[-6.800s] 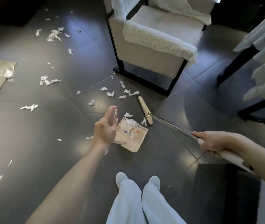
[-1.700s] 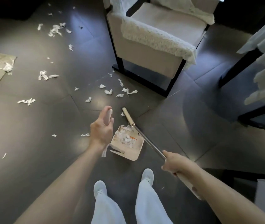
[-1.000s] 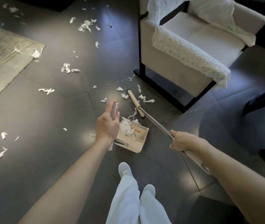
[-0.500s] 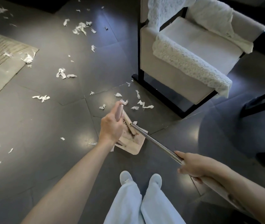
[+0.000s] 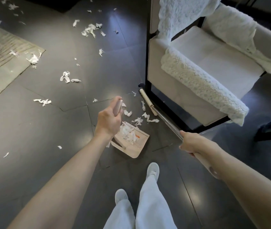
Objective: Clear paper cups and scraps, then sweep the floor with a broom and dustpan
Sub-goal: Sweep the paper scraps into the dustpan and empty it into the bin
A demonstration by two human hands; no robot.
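My left hand (image 5: 109, 119) grips the upright handle of a beige dustpan (image 5: 137, 147) that sits on the dark floor and holds white paper scraps. My right hand (image 5: 191, 142) grips the metal pole of a broom. The pale broom head (image 5: 147, 100) lies on the floor against the armchair's black base, beyond a small cluster of paper scraps (image 5: 138, 120) just ahead of the dustpan's mouth. More scraps (image 5: 67, 77) are scattered over the floor to the left and far side.
A cream armchair (image 5: 205, 66) with fluffy white throws on a black frame stands at the right. A pale rug (image 5: 0, 53) lies at the left with scraps on it. Another black furniture leg (image 5: 270, 131) is at the far right. My feet in white shoes (image 5: 153, 169) stand below the dustpan.
The broom head has swung out from over the dustpan to the armchair's base, behind the nearby scraps. The dustpan stays in place, and the view has shifted slightly.
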